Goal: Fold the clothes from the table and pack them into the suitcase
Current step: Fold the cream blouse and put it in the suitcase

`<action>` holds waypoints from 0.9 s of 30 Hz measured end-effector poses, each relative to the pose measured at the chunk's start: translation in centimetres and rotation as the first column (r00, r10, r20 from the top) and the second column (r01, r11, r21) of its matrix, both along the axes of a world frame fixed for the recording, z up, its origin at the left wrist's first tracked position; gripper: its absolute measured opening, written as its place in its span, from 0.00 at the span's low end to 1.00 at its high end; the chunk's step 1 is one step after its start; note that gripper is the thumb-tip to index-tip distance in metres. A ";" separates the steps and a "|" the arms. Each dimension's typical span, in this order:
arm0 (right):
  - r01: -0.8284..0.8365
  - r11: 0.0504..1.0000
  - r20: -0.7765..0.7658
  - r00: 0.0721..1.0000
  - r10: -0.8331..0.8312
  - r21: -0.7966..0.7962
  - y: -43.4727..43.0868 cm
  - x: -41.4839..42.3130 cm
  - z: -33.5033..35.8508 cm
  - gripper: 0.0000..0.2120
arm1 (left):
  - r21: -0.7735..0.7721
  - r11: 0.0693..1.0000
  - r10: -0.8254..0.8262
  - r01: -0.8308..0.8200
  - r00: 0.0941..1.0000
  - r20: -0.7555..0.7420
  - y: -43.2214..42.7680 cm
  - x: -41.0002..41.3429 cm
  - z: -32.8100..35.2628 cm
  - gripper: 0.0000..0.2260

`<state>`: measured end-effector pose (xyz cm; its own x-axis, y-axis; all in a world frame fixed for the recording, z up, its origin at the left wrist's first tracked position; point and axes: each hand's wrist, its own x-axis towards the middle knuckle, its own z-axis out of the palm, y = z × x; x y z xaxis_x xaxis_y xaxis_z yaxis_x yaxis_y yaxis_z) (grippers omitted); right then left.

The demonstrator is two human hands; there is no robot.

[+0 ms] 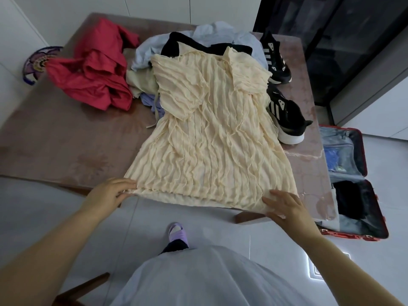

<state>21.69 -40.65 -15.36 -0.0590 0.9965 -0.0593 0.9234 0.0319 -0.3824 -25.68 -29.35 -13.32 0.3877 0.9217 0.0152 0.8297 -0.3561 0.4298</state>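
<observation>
Two hands on hem | cream dress (209,133) lay spread on table (55,140) | my left hand (110,193) pinched its left hem corner; my right hand (287,208) lay spread on the hem | I judged it light, limp, crinkled; corners best hold

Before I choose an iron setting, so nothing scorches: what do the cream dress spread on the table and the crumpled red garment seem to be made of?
Cream dress: thin, matte, crinkled weave, perhaps chiffon or cotton gauze; fine wavy ridges run its length. Red garment: smoother matte woven cloth, possibly cotton; it lies in broad soft folds. Fibre content cannot be told by sight.
</observation>
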 end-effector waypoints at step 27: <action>0.158 0.982 -0.035 0.987 -0.156 0.100 3.7 -5.9 1.5 0.14 | -0.284 0.948 0.234 -0.145 0.920 0.314 11.5 5.0 7.6 0.07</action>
